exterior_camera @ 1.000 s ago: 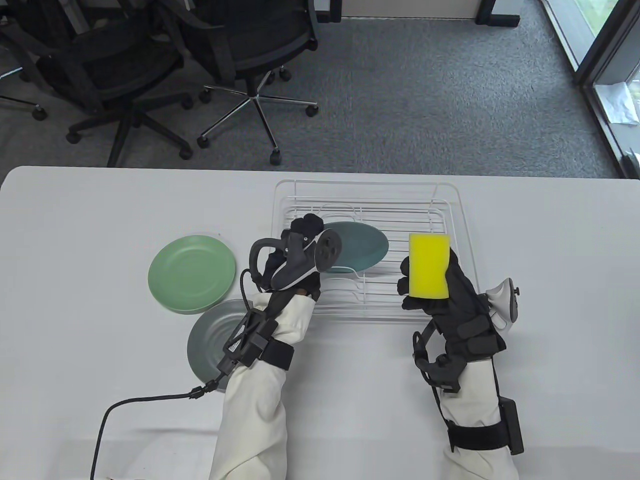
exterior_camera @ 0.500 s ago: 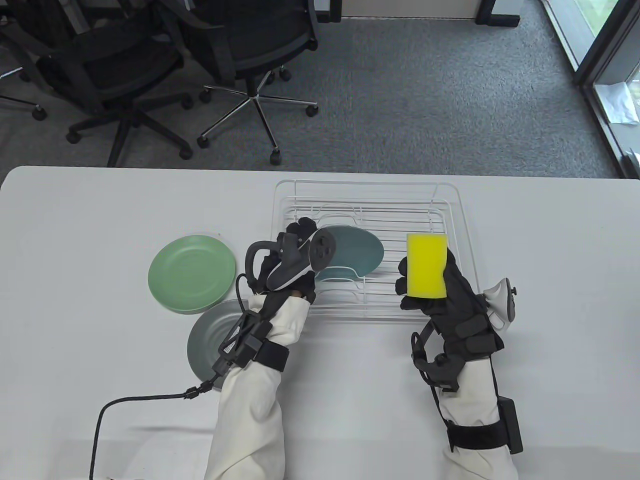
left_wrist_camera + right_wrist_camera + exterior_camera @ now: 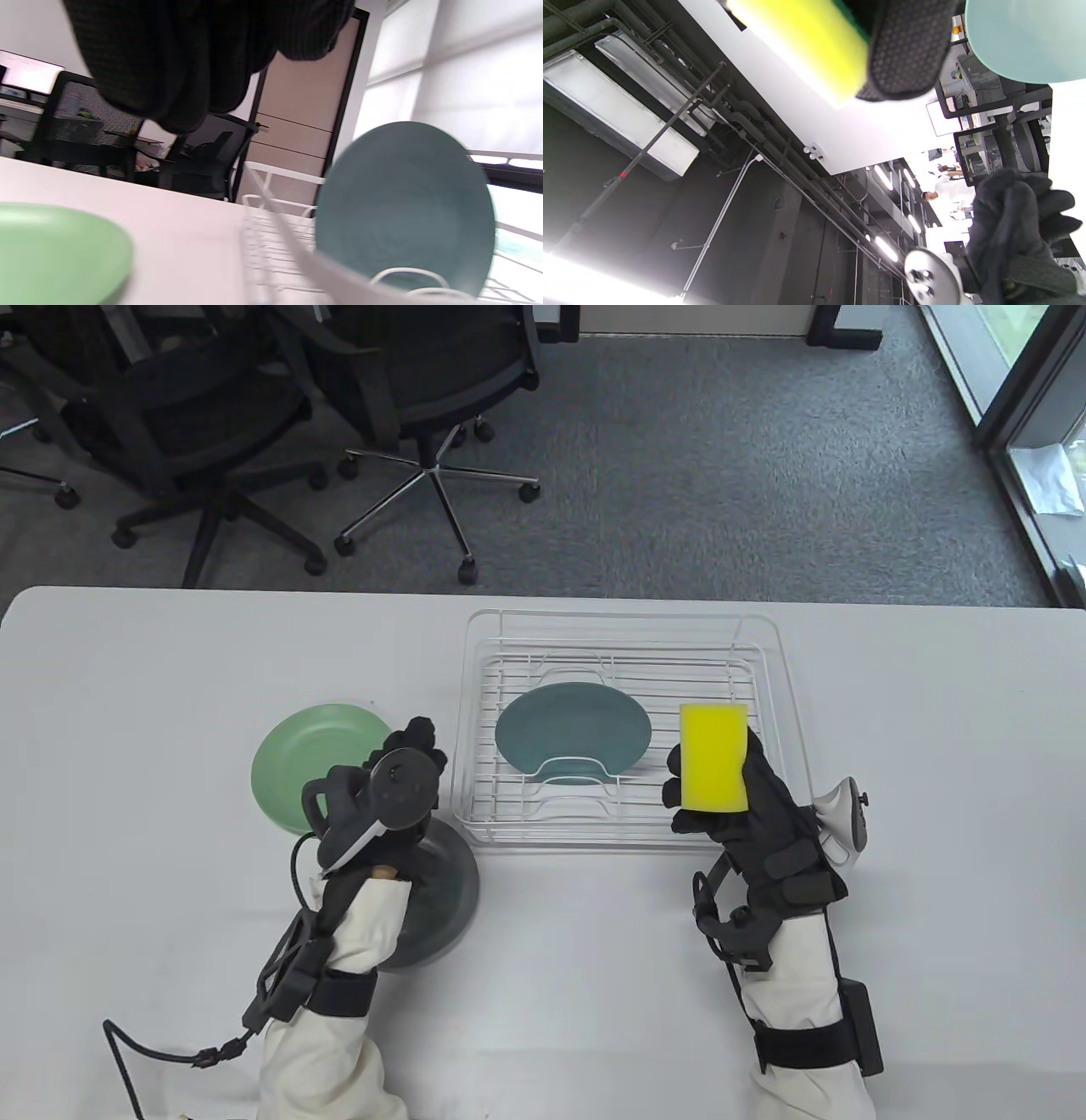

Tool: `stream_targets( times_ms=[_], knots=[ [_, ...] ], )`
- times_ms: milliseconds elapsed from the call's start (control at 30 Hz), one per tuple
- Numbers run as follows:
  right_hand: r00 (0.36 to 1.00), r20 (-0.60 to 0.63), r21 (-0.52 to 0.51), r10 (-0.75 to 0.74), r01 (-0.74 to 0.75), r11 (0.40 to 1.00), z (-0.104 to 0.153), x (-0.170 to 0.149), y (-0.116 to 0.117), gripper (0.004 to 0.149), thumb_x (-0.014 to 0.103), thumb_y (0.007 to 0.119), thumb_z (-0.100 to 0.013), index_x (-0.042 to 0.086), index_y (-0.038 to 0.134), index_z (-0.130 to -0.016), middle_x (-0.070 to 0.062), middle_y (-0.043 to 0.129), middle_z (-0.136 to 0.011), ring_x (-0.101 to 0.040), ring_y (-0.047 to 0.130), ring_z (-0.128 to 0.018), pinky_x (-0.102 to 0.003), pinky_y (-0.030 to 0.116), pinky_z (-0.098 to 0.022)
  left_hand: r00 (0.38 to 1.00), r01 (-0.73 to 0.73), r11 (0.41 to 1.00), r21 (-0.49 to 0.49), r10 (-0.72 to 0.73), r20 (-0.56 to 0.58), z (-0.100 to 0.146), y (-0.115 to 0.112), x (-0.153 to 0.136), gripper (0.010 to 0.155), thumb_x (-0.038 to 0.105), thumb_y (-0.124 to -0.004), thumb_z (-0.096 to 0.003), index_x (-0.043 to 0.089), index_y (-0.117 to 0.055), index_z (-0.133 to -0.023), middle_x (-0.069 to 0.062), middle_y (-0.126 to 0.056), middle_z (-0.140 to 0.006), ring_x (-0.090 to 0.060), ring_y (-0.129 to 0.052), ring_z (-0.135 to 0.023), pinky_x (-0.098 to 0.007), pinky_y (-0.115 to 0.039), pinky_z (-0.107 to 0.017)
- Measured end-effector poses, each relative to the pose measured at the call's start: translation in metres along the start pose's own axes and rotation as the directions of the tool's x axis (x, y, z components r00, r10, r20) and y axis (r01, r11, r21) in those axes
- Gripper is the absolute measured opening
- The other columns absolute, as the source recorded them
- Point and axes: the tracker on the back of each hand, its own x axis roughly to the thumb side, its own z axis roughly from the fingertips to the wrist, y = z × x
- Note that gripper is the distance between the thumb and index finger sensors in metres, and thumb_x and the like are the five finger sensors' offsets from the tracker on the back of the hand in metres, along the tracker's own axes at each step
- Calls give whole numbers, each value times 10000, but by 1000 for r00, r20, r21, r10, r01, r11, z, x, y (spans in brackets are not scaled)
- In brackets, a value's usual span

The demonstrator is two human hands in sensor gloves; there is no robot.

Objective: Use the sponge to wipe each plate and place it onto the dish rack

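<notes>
A teal plate [image 3: 573, 728] stands tilted in the white wire dish rack [image 3: 624, 616], in the slots at its left half; the left wrist view shows the teal plate [image 3: 403, 199] upright behind the rack's rim [image 3: 271, 220]. My left hand [image 3: 413, 742] hovers left of the rack, over the far edge of a grey plate [image 3: 445, 891], its fingers [image 3: 191, 63] loosely curled and holding nothing. A light green plate [image 3: 297, 755] lies flat just left of that hand. My right hand [image 3: 714, 776] grips a yellow sponge [image 3: 713, 746] upright above the rack's right front corner.
The white table [image 3: 170, 661] ends at a far edge beyond the rack. Past it stand black office chairs [image 3: 424, 398] on grey carpet. A black cable [image 3: 161, 1052] trails from my left wrist near the front edge.
My left hand let go of the teal plate, which now stands alone in the rack, and drew back left over the grey plate. The right hand with the sponge drifted slightly left.
</notes>
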Motion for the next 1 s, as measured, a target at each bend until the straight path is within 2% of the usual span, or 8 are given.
stream_targets(
  times_ms=[200,333,400,633,1000],
  knots=[
    [1000,-11,-1,2,-2,1000,0,-3,1,598,329,452,-716,73,185,-1186,-362,578,-1053,-450,770,-814,-447,771,-583,994,15,996,-93,-25,-105,17,-18,-45,516,292,-771,-551,24,-785,-992,-215,-954,-848,-373,-1058,-633,-357,-963,-383],
    [1000,-14,-3,7,-7,1000,-1,-4,1,597,330,452,-717,74,186,-1186,-361,579,-1052,-451,768,-814,-447,771,-583,986,24,986,-163,-51,-162,20,-26,-61,515,301,-774,-549,14,-798,-975,-216,-962,-831,-369,-1062,-619,-353,-963,-375],
    [1000,-12,-2,11,-11,1000,-1,-3,1,597,331,452,-717,75,187,-1186,-362,579,-1052,-450,770,-813,-447,771,-584,981,41,982,-183,-74,-180,20,-29,-65,506,304,-778,-546,11,-816,-957,-212,-976,-810,-360,-1070,-599,-346,-965,-360],
    [1000,-10,-16,14,-14,1000,0,-3,-1,598,332,452,-717,73,187,-1187,-362,579,-1051,-450,770,-812,-447,771,-583,949,110,931,-347,-202,-241,21,-38,-74,500,317,-792,-537,-1,-844,-920,-201,-1002,-763,-337,-1085,-552,-319,-969,-328],
    [1000,-15,-36,12,-12,999,1,-3,-3,598,334,452,-718,71,190,-1186,-364,580,-1050,-449,770,-811,-446,771,-582,900,142,834,-534,-333,-282,21,-62,-85,595,402,-808,-504,-35,-860,-904,-204,-1023,-730,-306,-1102,-509,-289,-971,-289]
  ],
)
